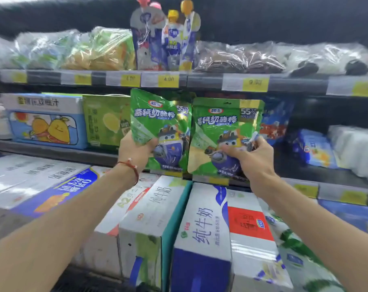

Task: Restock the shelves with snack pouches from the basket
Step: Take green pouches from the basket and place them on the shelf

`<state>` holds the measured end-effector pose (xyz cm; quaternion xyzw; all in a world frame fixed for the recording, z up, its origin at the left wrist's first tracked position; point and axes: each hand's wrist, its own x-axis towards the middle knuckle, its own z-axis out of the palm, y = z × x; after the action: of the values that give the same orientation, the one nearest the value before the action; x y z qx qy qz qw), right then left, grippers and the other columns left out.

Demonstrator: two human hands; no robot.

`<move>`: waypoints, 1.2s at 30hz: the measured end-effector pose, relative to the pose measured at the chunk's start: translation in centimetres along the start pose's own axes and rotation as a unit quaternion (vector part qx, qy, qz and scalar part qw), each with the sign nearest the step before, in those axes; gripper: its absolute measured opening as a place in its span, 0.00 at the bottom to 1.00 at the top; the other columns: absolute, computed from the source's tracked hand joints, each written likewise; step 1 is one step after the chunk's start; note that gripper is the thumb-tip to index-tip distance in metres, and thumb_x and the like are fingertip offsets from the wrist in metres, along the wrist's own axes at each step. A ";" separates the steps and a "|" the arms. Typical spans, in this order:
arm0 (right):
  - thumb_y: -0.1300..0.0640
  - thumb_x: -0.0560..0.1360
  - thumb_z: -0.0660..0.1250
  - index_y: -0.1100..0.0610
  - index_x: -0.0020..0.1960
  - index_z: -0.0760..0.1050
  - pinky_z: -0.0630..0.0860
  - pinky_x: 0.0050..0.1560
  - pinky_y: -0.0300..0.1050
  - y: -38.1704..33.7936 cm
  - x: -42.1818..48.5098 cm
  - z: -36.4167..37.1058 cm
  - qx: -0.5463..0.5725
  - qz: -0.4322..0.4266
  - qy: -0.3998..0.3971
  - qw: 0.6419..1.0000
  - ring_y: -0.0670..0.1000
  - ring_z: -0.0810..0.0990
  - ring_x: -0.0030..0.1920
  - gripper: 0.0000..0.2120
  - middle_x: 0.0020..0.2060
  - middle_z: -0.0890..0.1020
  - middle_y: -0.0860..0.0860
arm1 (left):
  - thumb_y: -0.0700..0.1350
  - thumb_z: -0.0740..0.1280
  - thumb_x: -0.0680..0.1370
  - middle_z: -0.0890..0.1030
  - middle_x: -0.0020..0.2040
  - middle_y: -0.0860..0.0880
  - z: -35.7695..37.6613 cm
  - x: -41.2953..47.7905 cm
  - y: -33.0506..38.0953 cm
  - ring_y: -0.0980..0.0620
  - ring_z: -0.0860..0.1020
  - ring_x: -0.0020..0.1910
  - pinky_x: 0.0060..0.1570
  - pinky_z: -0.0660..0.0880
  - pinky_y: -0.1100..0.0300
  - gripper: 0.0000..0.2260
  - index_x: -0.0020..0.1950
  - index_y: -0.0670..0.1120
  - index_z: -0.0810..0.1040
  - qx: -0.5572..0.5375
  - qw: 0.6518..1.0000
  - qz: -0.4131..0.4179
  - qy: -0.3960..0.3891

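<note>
Forearms: 2, stretched over milk cartons (202, 224). Left hand (134, 150) clasps 1 green pouch (159, 123) low down; right hand (252, 159) pinches a 2nd pouch (223, 131). Both are upright at the middle shelf (52, 151), labels outward, presumably for display.

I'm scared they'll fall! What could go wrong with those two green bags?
The left hand grips the left shiny green foil pouch and the right hand the right shiny green foil pouch, both only low down; either might slip onto the white milk cartons below. The pouch tops sit close to the grey upper shelf edge, so they could snag going in.
</note>
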<state>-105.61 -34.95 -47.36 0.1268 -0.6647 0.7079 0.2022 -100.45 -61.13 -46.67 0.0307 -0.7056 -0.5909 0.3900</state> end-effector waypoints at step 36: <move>0.55 0.71 0.80 0.58 0.54 0.71 0.70 0.38 0.26 6.5 12.6 3.9 -0.207 -0.148 0.041 0.966 0.38 0.76 0.42 0.21 0.44 0.79 0.44 | 0.46 0.71 0.77 0.70 0.71 0.38 9.2 15.5 -8.7 0.39 0.70 0.68 0.65 0.68 0.49 0.32 0.74 0.38 0.59 0.242 0.966 -0.032 -0.089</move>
<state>-120.06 -37.52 -47.21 0.1501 -0.7617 0.5219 0.3534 -120.24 -64.09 -46.19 0.0940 -0.8583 -0.4147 0.2872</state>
